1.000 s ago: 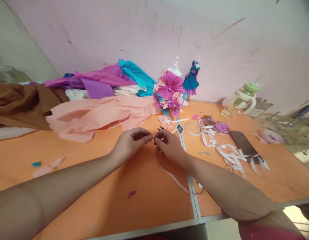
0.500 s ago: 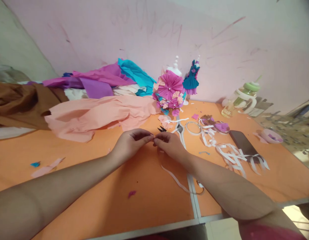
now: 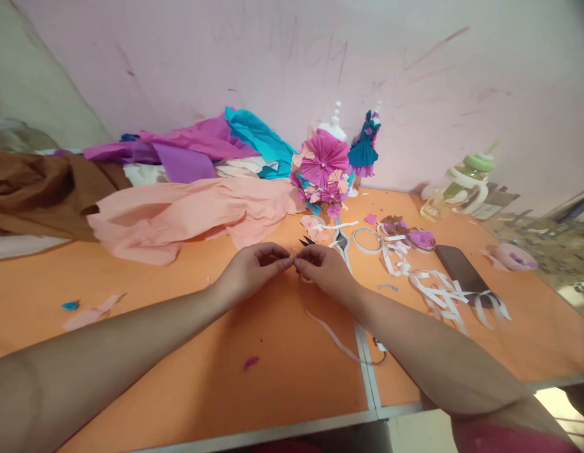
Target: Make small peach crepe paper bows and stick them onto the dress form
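My left hand [image 3: 252, 270] and my right hand [image 3: 323, 269] meet fingertip to fingertip over the orange table [image 3: 179, 352], both pinched on a tiny pale piece [image 3: 294, 258] that is too small to name. A white paper strip [image 3: 332, 340] trails on the table under my right wrist. Just beyond my right hand lie scissors [image 3: 342, 242] and a small dark scrap [image 3: 305, 241].
Crumpled peach tissue paper [image 3: 188, 211] and purple, teal and brown sheets [image 3: 202, 148] pile at the back left. A paper-flower figure [image 3: 323, 167] and a teal paper dress [image 3: 364, 148] stand by the wall. A tape ring [image 3: 366, 240], white strips [image 3: 438, 292], a phone [image 3: 462, 274] and a bottle [image 3: 462, 182] lie right.
My hands have stayed pinched together with only slight finger shifts. The view has tilted a little.
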`<state>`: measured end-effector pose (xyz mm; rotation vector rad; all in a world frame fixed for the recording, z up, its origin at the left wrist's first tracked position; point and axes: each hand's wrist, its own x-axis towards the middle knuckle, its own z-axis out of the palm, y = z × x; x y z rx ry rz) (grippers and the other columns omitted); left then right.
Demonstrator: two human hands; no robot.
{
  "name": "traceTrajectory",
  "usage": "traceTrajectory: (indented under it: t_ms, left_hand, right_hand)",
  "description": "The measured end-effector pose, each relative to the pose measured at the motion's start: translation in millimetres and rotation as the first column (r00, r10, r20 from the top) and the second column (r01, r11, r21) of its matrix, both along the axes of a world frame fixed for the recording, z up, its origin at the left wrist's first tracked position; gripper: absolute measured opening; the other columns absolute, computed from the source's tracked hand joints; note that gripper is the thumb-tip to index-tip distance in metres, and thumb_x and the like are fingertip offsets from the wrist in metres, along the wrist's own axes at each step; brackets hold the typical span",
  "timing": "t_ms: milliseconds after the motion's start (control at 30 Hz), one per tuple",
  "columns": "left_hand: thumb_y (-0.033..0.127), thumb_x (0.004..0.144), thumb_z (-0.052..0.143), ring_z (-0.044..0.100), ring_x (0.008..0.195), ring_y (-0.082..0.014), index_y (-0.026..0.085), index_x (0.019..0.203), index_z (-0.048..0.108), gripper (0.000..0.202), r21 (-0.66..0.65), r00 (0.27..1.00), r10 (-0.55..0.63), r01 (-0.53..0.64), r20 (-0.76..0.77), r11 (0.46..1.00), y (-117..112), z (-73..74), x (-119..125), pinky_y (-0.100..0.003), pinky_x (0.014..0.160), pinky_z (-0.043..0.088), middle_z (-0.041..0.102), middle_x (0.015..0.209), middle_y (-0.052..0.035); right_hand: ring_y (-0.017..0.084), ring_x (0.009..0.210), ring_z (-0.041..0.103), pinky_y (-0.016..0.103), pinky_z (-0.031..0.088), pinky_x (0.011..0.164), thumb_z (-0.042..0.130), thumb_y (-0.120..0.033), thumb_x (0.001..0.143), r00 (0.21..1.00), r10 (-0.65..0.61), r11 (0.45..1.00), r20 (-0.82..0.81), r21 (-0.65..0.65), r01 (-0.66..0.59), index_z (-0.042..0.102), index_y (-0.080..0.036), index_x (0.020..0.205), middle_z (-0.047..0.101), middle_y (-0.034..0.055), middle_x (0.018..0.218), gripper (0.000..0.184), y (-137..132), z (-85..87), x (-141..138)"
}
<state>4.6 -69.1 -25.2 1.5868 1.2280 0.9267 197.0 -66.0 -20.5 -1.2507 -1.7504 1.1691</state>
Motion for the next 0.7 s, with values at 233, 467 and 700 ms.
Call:
traceTrajectory:
  t_ms: [233, 467, 700]
  left_hand:
    - [0.047, 0.075, 0.07, 0.063, 0.084, -0.0207, 0.018, 0.086, 0.068, 0.031, 0.001, 0.995, -0.086, 0.086, 0.059, 0.996, 3.3, -5.3, -6.2, -0.03, 0.078, 0.046, 0.07, 0.087, -0.0033]
    - [0.049, 0.076, 0.068, 0.062, 0.084, -0.0214, 0.017, 0.085, 0.066, 0.033, 0.003, 0.992, -0.108, 0.108, 0.059, 0.994, 3.7, -4.6, -5.9, -0.032, 0.08, 0.046, 0.069, 0.085, -0.004]
    - [0.051, 0.072, 0.069, 0.063, 0.084, -0.022, 0.019, 0.082, 0.068, 0.033, -0.029, 0.993, -0.078, 0.081, 0.091, 0.996, 2.5, -2.7, -6.0, -0.032, 0.081, 0.047, 0.07, 0.085, -0.0032]
  right_hand:
    - [0.009, 0.054, 0.051, 0.022, 0.042, 0.054, 0.059, -0.028, 0.075, 0.997, 0.058, 0.998, 0.042, -0.021, -0.057, 0.066, -0.017, 0.079, 0.059, -0.0021, 0.061, 0.014, 4.8, 7.3, 6.4]
    - [0.009, 0.058, 0.053, 0.022, 0.043, 0.057, 0.059, -0.037, 0.078, 0.997, 0.08, 0.995, 0.008, -0.058, -0.08, 0.066, -0.018, 0.087, 0.062, -0.0004, 0.07, 0.022, 5.6, 4.0, 6.0]
    - [0.01, 0.06, 0.054, 0.024, 0.045, 0.06, 0.053, -0.027, 0.08, 0.999, -0.002, 0.99, 0.051, 0.14, -0.005, 0.059, -0.019, 0.094, 0.062, -0.0004, 0.081, 0.017, 4.0, 5.2, 7.3]
